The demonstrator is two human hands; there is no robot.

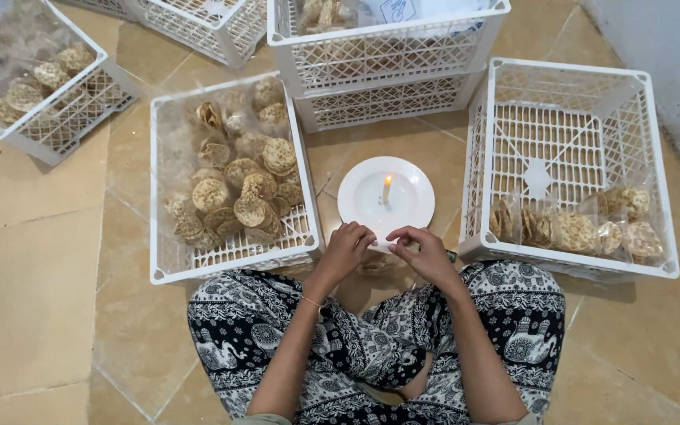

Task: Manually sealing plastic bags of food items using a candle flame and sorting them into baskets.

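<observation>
My left hand [345, 248] and my right hand [425, 250] meet in front of my crossed legs, pinching the top of a small clear plastic bag [382, 244] between them. Round crackers in the bag [373, 266] show just below my hands. Right beyond my fingers a white plate [407, 206] lies on the tiled floor with a short lit candle [386, 190] standing upright on it. The bag's edge is close to the plate's near rim.
A white crate [168, 177] at my left holds several loose round crackers. At my right another crate [570, 165] has several filled bags along its near wall. Stacked crates [387, 59] stand behind the plate, another crate [45, 86] at far left.
</observation>
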